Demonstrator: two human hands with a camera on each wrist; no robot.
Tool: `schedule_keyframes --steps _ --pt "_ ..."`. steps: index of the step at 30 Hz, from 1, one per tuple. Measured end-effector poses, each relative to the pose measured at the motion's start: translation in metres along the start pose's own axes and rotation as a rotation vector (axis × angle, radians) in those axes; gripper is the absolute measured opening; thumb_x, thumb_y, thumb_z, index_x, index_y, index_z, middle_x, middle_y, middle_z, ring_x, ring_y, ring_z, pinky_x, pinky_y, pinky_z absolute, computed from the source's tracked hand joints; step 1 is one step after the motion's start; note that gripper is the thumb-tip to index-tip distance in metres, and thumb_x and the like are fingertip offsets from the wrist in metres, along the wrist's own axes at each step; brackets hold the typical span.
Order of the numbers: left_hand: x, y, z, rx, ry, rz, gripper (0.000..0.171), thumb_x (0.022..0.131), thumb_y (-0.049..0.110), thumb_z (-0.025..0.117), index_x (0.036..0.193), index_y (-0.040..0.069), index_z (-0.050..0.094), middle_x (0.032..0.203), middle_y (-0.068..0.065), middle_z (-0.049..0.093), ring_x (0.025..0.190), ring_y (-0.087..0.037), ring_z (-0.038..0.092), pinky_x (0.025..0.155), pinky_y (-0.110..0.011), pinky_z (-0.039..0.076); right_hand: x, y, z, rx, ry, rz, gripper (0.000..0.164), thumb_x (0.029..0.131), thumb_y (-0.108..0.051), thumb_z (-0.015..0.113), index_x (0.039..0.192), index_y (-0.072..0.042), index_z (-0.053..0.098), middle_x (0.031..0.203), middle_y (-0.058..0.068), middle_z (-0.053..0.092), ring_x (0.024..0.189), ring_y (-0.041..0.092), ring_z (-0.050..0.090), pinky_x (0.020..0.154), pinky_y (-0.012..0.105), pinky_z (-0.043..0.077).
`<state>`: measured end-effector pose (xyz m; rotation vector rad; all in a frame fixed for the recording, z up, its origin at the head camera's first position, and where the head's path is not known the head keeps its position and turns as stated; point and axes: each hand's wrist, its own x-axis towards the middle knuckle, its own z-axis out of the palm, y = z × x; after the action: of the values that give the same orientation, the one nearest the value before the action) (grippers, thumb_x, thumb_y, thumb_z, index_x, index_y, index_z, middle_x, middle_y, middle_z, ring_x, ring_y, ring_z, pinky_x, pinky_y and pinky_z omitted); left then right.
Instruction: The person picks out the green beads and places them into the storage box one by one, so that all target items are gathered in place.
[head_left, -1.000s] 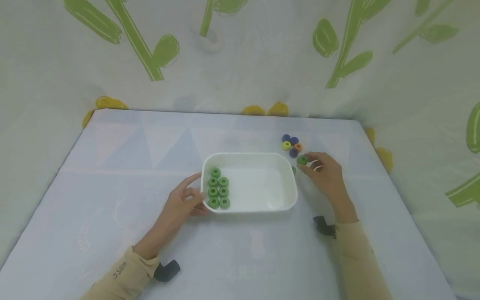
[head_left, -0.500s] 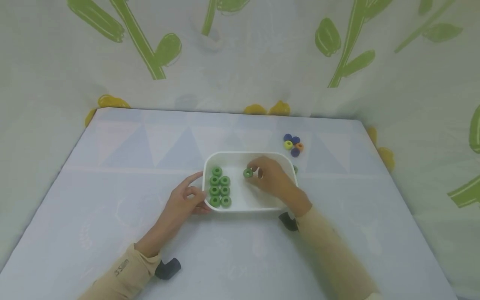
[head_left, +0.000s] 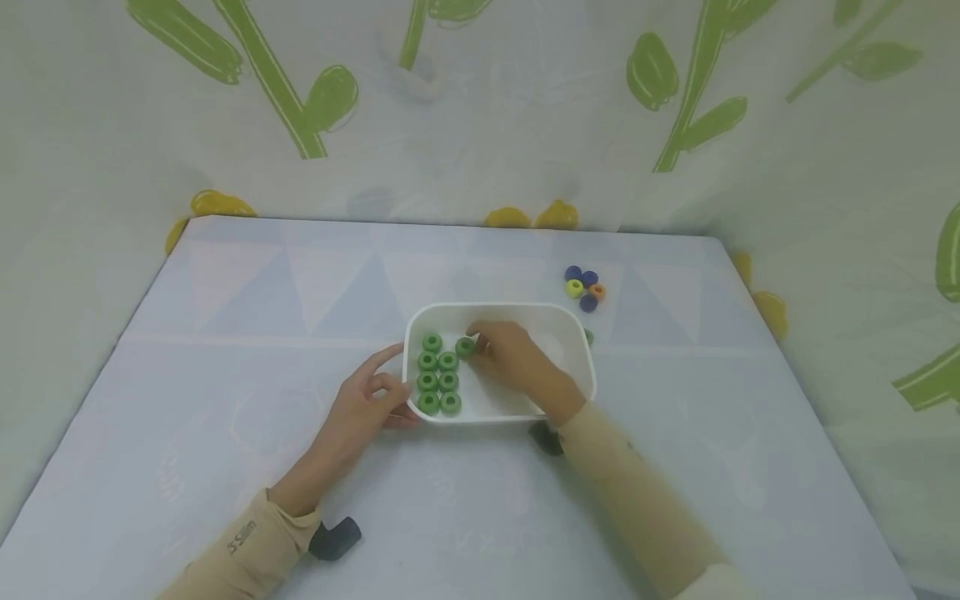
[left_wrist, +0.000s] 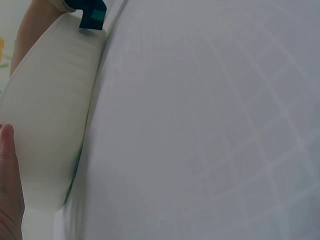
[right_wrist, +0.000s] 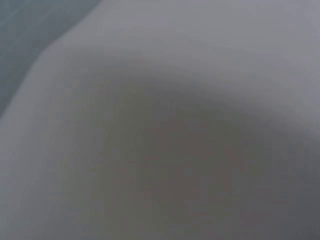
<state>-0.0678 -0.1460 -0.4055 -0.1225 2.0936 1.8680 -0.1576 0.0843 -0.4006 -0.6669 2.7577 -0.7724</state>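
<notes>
A white rectangular tray sits on the table. My left hand grips its left end, thumb at the near corner and index finger along the wall; in the left wrist view a finger or thumb lies against the tray's outer side. Several green beads with holes stand in two columns at the tray's left end. Inside the tray my right hand pinches one more green bead, beside the top of the right column. The right wrist view is too blurred and dark to show the bead.
Beyond the tray's back right corner lies a cluster of blue, yellow, orange and dark purple beads. One green bead is partly hidden behind the tray's right wall. A patterned fabric wall rises behind the table.
My right hand has carried the green bead from outside the tray's right end leftward over the rim to the standing beads. The left hand has stayed on the tray.
</notes>
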Motion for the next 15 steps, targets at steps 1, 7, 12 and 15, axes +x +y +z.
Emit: schedule_keyframes --steps 1,7,12,15 --pt "0.0 0.0 0.0 0.001 -0.001 0.001 0.064 0.099 0.012 0.057 0.157 0.018 0.031 0.091 -0.005 0.065 0.079 -0.016 0.073 0.077 -0.032 0.066 0.001 -0.001 0.001 0.0 0.001 -0.008 0.028 0.092 -0.006 0.066 0.12 -0.005 0.067 0.108 0.012 0.073 0.103 0.026 0.068 0.096 0.038 0.058" --pt "0.0 0.0 0.0 0.007 -0.001 0.003 0.064 0.098 0.012 0.056 0.157 0.018 0.031 0.089 -0.003 0.064 0.079 -0.016 0.073 0.077 -0.032 0.066 0.002 -0.003 0.002 0.016 -0.002 -0.09 0.031 0.091 -0.001 0.065 0.122 -0.004 0.066 0.111 0.011 0.073 0.101 0.025 0.068 0.093 0.036 0.059" --pt "0.0 0.0 0.0 0.014 0.002 -0.002 0.064 0.099 0.013 0.057 0.157 0.019 0.032 0.088 -0.002 0.064 0.079 -0.016 0.073 0.077 -0.032 0.066 -0.001 -0.003 -0.002 0.021 -0.018 -0.066 0.034 0.093 -0.006 0.065 0.127 -0.007 0.064 0.116 0.009 0.072 0.101 0.023 0.068 0.091 0.036 0.058" --pt "-0.001 0.0 0.0 0.008 0.003 -0.002 0.064 0.099 0.013 0.057 0.157 0.019 0.032 0.088 -0.002 0.064 0.079 -0.016 0.073 0.077 -0.032 0.066 -0.007 -0.001 -0.012 0.022 0.001 0.023 0.037 0.096 -0.014 0.065 0.132 -0.013 0.063 0.12 0.005 0.071 0.101 0.019 0.067 0.09 0.034 0.059"
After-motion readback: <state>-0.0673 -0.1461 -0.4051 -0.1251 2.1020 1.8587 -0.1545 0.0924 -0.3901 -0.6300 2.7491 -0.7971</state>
